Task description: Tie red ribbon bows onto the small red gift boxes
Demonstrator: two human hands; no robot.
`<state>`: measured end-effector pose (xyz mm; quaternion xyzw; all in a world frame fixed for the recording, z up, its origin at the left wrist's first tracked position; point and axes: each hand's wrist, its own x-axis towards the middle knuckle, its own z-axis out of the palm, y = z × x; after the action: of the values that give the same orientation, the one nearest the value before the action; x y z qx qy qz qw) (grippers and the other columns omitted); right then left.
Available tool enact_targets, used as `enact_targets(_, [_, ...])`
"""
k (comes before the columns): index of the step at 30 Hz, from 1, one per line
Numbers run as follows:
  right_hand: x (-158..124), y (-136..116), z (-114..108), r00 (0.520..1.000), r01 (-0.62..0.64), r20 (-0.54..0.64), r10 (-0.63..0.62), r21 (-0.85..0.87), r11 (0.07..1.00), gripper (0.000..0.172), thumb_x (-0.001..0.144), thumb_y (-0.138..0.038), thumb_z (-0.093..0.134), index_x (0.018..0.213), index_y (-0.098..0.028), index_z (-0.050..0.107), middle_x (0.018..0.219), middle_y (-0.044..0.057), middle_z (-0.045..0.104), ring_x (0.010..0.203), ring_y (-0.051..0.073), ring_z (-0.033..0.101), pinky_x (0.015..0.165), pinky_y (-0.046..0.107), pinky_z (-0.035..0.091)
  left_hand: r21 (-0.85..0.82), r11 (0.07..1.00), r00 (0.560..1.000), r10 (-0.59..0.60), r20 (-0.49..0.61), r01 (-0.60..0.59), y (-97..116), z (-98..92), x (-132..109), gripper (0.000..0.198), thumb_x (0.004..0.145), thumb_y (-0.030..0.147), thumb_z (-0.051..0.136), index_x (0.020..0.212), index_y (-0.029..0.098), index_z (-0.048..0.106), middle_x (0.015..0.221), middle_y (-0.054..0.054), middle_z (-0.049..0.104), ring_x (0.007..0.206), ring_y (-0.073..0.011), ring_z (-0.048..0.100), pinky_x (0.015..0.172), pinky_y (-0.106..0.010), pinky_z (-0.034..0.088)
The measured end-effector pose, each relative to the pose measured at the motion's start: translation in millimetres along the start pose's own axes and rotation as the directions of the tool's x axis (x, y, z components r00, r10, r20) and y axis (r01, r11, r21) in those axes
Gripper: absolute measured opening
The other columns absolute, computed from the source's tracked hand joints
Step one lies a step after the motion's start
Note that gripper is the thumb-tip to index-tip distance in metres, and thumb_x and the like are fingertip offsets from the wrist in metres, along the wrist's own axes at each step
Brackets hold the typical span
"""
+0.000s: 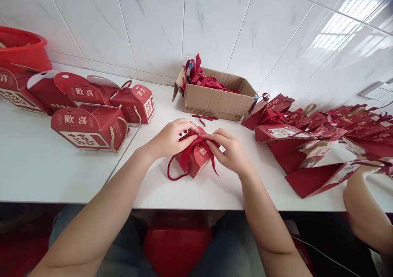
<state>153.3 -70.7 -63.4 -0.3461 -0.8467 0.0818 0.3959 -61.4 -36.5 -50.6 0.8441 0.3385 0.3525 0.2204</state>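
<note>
A small red gift box (200, 159) with gold lettering stands on the white table in front of me. Across its top lies a red ribbon (188, 154) in a bow, its tails hanging down the front. My left hand (175, 136) pinches the bow's left side between thumb and fingers. On the other side, my right hand (227, 148) is closed on the ribbon's right part near the knot. A twisted red cord handle (172, 175) loops out from the box's left side onto the table. Fingers partly hide the knot.
Behind the box, a cardboard carton (215, 101) holds red ribbons (205, 79); a loose ribbon piece (204, 118) lies before it. Red boxes (87, 125) and a red basin (23, 50) stand left. Red gift bags (322, 174) crowd the right, beside another person's arm (365, 207).
</note>
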Motion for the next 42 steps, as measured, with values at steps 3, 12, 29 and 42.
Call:
enact_targets(3, [-0.1, -1.0, 2.0, 0.999, 0.051, 0.006, -0.05, -0.06, 0.997, 0.029, 0.095, -0.016, 0.043, 0.113, -0.02, 0.066, 0.084, 0.006, 0.057, 0.075, 0.017, 0.055, 0.067, 0.033, 0.051, -0.024, 1.0, 1.0, -0.008, -0.019, 0.007, -0.9, 1.1, 0.3, 0.012, 0.088, 0.027, 0.055, 0.087, 0.02, 0.065, 0.091, -0.004, 0.066, 0.09, -0.0186, 0.062, 0.084, -0.033, 0.051])
enact_targets(12, [-4.5, -0.4, 5.1, 0.986, 0.125, 0.136, -0.094, -0.247, 0.961, 0.041, 0.092, -0.009, 0.041, 0.118, -0.024, 0.069, 0.085, 0.007, 0.05, 0.078, 0.019, 0.046, 0.068, 0.035, 0.045, -0.035, 0.999, 0.999, -0.02, -0.046, 0.019, 0.8, 1.5, 0.5, 0.009, 0.086, 0.025, 0.058, 0.082, 0.019, 0.063, 0.086, -0.003, 0.067, 0.079, -0.0161, 0.062, 0.075, -0.03, 0.051])
enact_targets(29, [-3.7, -1.5, 0.2, 0.996, 0.082, 0.063, -0.071, -0.192, 0.978, 0.038, 0.095, -0.011, 0.04, 0.121, -0.027, 0.064, 0.083, 0.005, 0.052, 0.077, 0.018, 0.047, 0.074, 0.035, 0.044, -0.115, 0.982, 0.98, -0.165, -0.111, 0.152, 4.2, 10.5, 2.8, 0.015, 0.086, 0.03, 0.059, 0.084, 0.018, 0.068, 0.084, -0.003, 0.071, 0.074, -0.0161, 0.06, 0.069, -0.029, 0.048])
enact_targets(42, [-5.7, 0.2, 0.2, 0.991, 0.123, 0.073, -0.112, -0.157, 0.98, 0.036, 0.092, -0.008, 0.041, 0.117, -0.022, 0.064, 0.085, 0.006, 0.057, 0.076, 0.019, 0.047, 0.073, 0.037, 0.046, -0.023, 0.99, 0.977, -0.14, -0.16, 0.138, 4.9, 5.0, 2.8, 0.011, 0.082, 0.025, 0.063, 0.075, 0.018, 0.068, 0.077, -0.002, 0.071, 0.068, -0.0143, 0.057, 0.067, -0.027, 0.046])
